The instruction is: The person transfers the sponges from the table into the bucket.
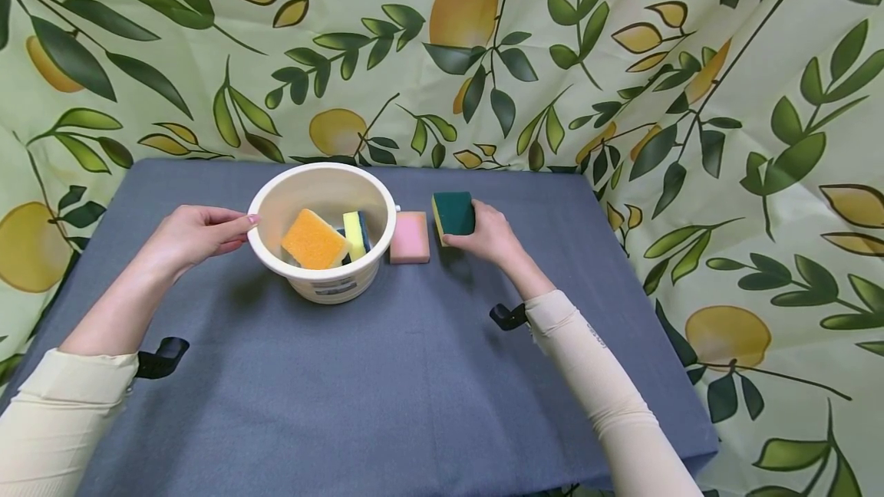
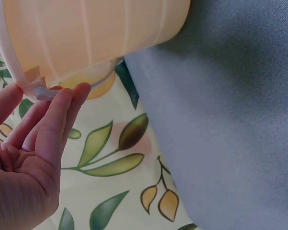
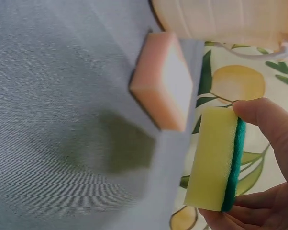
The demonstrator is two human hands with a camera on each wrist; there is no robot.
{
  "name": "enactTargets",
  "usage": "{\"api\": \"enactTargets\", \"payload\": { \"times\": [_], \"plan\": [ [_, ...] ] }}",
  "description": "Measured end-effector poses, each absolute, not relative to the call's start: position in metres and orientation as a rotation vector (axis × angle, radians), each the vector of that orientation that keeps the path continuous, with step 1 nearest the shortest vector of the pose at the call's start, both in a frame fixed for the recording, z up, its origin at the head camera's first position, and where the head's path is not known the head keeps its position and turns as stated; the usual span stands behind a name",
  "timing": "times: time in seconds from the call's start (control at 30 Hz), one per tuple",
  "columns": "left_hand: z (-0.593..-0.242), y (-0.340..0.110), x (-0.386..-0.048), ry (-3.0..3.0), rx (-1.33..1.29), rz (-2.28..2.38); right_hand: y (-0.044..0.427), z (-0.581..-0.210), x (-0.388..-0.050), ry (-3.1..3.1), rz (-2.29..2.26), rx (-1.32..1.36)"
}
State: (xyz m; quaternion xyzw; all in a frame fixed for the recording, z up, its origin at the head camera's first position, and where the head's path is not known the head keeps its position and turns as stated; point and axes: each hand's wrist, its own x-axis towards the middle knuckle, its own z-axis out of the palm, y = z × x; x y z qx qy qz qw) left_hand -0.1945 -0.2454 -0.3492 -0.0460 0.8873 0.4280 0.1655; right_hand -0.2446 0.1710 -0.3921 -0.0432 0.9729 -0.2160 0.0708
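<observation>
A cream plastic bucket (image 1: 331, 286) stands on the table, an orange sponge (image 1: 314, 240) and a yellow sponge with a dark side (image 1: 355, 236) inside it. My left hand (image 1: 200, 236) pinches the bucket's rim at its left; the left wrist view shows the fingers by the handle joint (image 2: 46, 93). My right hand (image 1: 489, 232) grips a yellow sponge with a green scouring side (image 1: 453, 215) between thumb and fingers. In the right wrist view that sponge (image 3: 213, 158) hangs above the table. A pink sponge (image 1: 410, 238) lies between bucket and right hand.
A blue-grey cloth (image 1: 331, 390) covers the table. Behind it and to the right hangs a fabric (image 1: 387, 83) printed with leaves and lemons. Black straps (image 1: 509, 317) stick out at both wrists. The bucket stands near the table's back edge.
</observation>
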Motion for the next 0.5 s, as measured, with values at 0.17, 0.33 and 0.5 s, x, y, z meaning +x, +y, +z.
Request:
{"api": "enactTargets", "payload": {
  "times": [0.17,0.33,0.5],
  "plan": [
    [-0.349,-0.245,-0.194,2.532,-0.128,1.227,0.170,-0.381,-0.244,2.930,-0.651,-0.152],
    [-0.348,-0.245,-0.194,2.526,-0.124,1.231,0.170,-0.368,-0.244,2.935,-0.649,-0.177],
    [-0.348,-0.246,-0.195,2.519,-0.119,1.216,0.169,-0.352,-0.245,2.938,-0.637,-0.221]
  ]
}}
